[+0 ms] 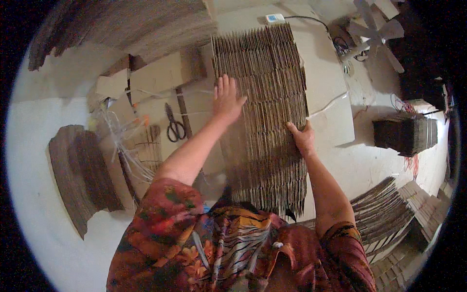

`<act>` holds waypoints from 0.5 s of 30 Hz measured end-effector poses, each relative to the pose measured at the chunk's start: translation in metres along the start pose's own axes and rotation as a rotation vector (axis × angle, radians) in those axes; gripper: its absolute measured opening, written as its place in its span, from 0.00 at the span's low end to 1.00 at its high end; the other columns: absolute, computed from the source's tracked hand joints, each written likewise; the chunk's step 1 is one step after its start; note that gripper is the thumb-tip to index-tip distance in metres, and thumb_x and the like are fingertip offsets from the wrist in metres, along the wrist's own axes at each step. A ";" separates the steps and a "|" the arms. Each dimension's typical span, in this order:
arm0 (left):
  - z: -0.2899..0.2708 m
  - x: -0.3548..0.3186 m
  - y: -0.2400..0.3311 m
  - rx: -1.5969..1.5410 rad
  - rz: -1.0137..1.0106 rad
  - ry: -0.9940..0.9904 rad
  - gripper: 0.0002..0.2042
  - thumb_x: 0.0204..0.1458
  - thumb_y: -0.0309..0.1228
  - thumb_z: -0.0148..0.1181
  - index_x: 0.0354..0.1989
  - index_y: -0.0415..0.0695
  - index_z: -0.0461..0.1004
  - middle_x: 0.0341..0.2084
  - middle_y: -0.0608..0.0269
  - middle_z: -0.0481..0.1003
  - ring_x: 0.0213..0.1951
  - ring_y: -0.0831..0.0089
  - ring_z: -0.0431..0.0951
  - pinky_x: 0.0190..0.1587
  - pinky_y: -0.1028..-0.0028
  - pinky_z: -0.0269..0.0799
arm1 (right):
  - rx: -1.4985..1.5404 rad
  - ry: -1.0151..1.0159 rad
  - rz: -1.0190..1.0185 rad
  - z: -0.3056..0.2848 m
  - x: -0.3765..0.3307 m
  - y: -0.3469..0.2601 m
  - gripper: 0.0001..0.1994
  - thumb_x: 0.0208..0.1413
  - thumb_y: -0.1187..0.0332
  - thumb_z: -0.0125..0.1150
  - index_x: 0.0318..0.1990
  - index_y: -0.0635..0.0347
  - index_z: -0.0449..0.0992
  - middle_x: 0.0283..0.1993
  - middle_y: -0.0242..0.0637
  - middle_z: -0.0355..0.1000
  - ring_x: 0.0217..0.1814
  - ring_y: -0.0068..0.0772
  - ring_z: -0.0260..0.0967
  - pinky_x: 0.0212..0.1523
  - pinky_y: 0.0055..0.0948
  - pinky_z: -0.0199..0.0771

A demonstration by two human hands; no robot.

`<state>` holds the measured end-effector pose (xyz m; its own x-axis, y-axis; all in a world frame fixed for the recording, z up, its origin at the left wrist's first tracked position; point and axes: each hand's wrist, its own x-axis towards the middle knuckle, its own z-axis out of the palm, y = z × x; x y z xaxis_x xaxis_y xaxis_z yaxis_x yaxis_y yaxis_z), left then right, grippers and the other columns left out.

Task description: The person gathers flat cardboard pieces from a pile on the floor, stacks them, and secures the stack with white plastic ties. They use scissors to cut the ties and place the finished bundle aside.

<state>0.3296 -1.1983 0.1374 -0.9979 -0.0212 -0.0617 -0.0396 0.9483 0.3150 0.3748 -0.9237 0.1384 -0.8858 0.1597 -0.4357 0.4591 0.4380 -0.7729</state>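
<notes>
Cardboard sheets stand on edge in a long stack before me; my left hand lies spread flat on it, my right hand clasps its right side, fingertips hidden. Black scissors lie left of the stack.

Left hand: flat, fingers spread, on cardboard stack, frame centre.
Right hand: gripping stack's right edge.
Scissors: left of stack.
Fan: upper right.

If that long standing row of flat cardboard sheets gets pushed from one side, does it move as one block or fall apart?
Probably not as one block: the cardboard row is many separate sheets on edge, so it would likely fan or topple. The left hand lies flat on it and the right hand presses its side, suggesting it needs bracing. No tie shows, so lifting would likely spill sheets.
</notes>
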 end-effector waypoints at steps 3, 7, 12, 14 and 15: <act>-0.001 0.009 -0.026 -0.109 0.037 0.091 0.33 0.50 0.42 0.48 0.60 0.39 0.43 0.62 0.52 0.39 0.64 0.58 0.35 0.61 0.56 0.35 | 0.064 0.022 -0.006 0.001 0.009 0.022 0.30 0.37 0.55 0.67 0.44 0.66 0.67 0.37 0.47 0.72 0.38 0.39 0.71 0.40 0.33 0.69; 0.001 0.044 -0.074 -0.184 0.054 0.237 0.33 0.51 0.44 0.46 0.62 0.47 0.40 0.62 0.59 0.43 0.63 0.58 0.37 0.60 0.54 0.37 | 0.175 -0.029 -0.009 -0.005 -0.003 -0.008 0.28 0.37 0.56 0.67 0.43 0.66 0.68 0.37 0.46 0.72 0.37 0.38 0.71 0.39 0.32 0.69; -0.013 0.056 -0.091 -0.085 -0.081 0.018 0.33 0.53 0.49 0.40 0.63 0.53 0.35 0.62 0.64 0.44 0.63 0.58 0.39 0.60 0.54 0.35 | -0.007 -0.009 0.033 -0.013 -0.002 -0.008 0.25 0.38 0.58 0.67 0.41 0.66 0.70 0.34 0.44 0.73 0.35 0.34 0.72 0.38 0.30 0.69; -0.019 0.051 -0.096 -0.224 -0.101 0.027 0.31 0.53 0.50 0.38 0.63 0.58 0.37 0.62 0.67 0.43 0.63 0.57 0.39 0.60 0.53 0.34 | -0.015 0.015 0.010 -0.012 -0.003 -0.009 0.24 0.38 0.57 0.67 0.39 0.66 0.71 0.33 0.43 0.74 0.35 0.33 0.72 0.38 0.30 0.69; -0.020 0.052 -0.098 -0.190 -0.047 0.024 0.30 0.53 0.50 0.38 0.63 0.59 0.38 0.63 0.67 0.42 0.63 0.57 0.39 0.60 0.53 0.34 | -0.019 0.027 -0.002 -0.012 -0.003 -0.009 0.24 0.37 0.57 0.67 0.39 0.66 0.71 0.33 0.42 0.74 0.35 0.33 0.72 0.37 0.30 0.69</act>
<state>0.2800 -1.2992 0.1223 -0.9955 -0.0738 -0.0589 -0.0931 0.8694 0.4853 0.3727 -0.9174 0.1528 -0.8884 0.1821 -0.4215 0.4561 0.4550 -0.7648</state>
